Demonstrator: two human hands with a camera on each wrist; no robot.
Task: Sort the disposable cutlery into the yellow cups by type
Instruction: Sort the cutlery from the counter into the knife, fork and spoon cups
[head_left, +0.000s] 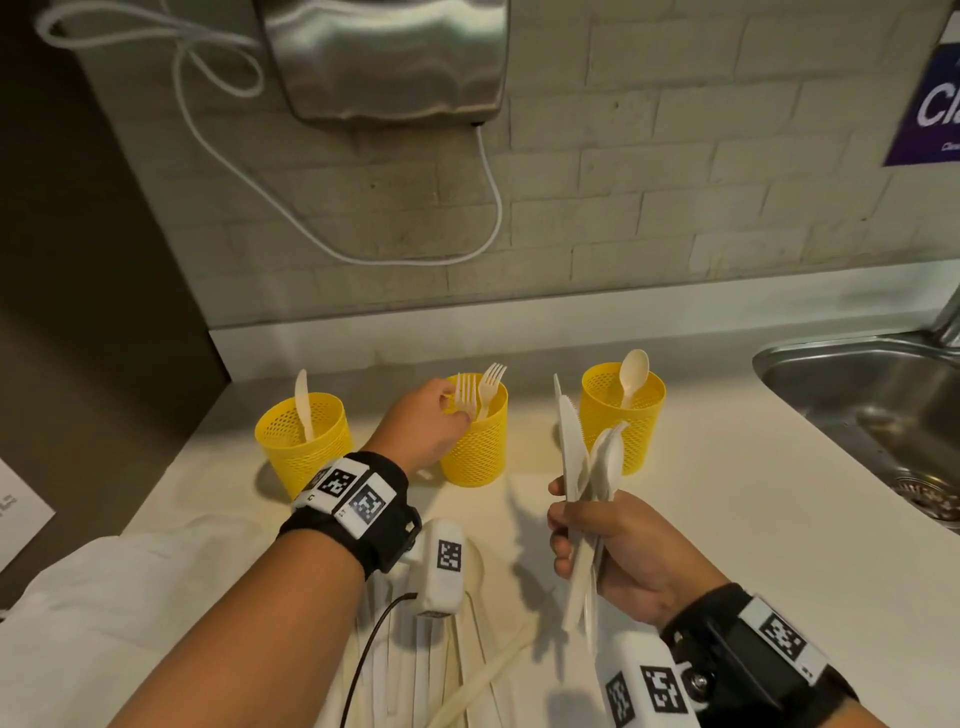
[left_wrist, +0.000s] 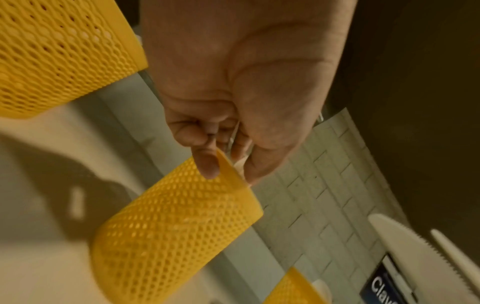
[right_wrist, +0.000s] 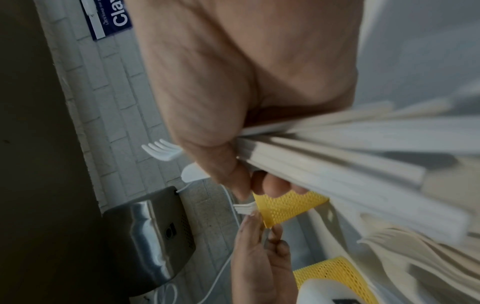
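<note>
Sorting is partly done: the left hand (head_left: 426, 426) pinches a fork (head_left: 466, 391) into the middle cup (head_left: 475, 452), while the right hand (head_left: 608, 545) grips a bundle (head_left: 587, 457) of unsorted knives and spoons beside it.

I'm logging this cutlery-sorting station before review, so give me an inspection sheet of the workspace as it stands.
Surface: pale counter, sink at its right end.
Job's things: left cup holds a knife; middle cup holds forks; right cup holds a spoon. Loose cutlery lies at the near edge.
Clutter: paper sheet at far left.
Grippers: left hand fingers pinch a fork at the middle cup's rim; right hand grips a bundle of knives and spoons.
Cables: white cord hangs looped from the dryer.
Surroundings: brick wall, steel hand dryer, purple sign.
</note>
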